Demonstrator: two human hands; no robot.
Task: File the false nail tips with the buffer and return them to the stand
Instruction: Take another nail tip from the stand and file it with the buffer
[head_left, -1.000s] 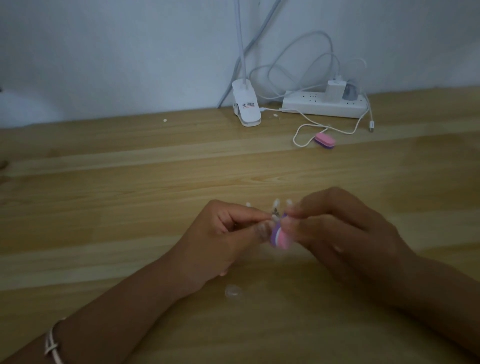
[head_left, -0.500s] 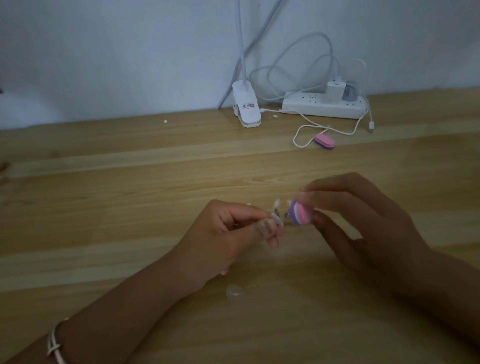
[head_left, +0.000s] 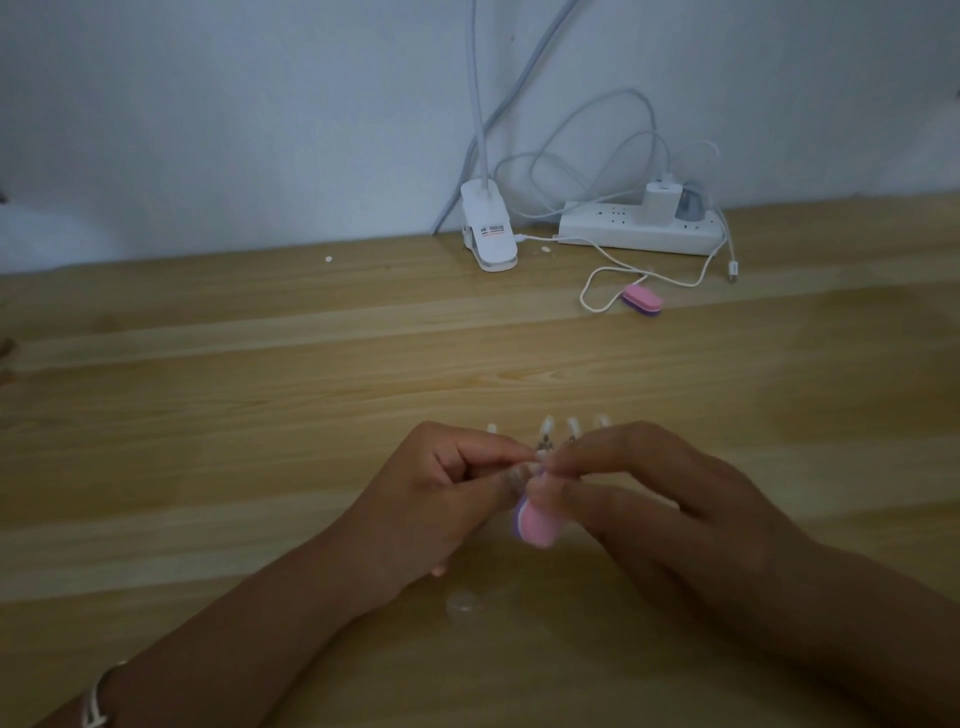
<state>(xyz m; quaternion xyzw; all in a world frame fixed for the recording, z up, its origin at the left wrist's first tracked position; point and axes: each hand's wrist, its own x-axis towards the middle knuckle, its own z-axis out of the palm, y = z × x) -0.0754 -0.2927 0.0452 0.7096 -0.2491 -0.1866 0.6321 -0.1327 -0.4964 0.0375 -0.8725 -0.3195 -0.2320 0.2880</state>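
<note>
My left hand (head_left: 441, 493) pinches a small false nail tip (head_left: 537, 456) between thumb and fingers at the table's middle. My right hand (head_left: 649, 499) grips a pink and purple buffer block (head_left: 535, 525), whose upper end meets the tip. Just behind my fingers stands the nail stand (head_left: 545, 441) with several pale tips (head_left: 574, 425) sticking up; my hands hide its base. A clear tip (head_left: 465, 605) lies flat on the table near my left wrist.
A second pink and purple buffer (head_left: 641, 300) lies further back beside a white cable (head_left: 597, 291). A white lamp clip (head_left: 488, 234) and a power strip (head_left: 639, 228) sit against the wall. Small white specks (head_left: 328, 258) dot the wooden table (head_left: 260, 415).
My right hand swung the buffer up and away to the right, then brought it back down against the tip. My left hand stayed in place.
</note>
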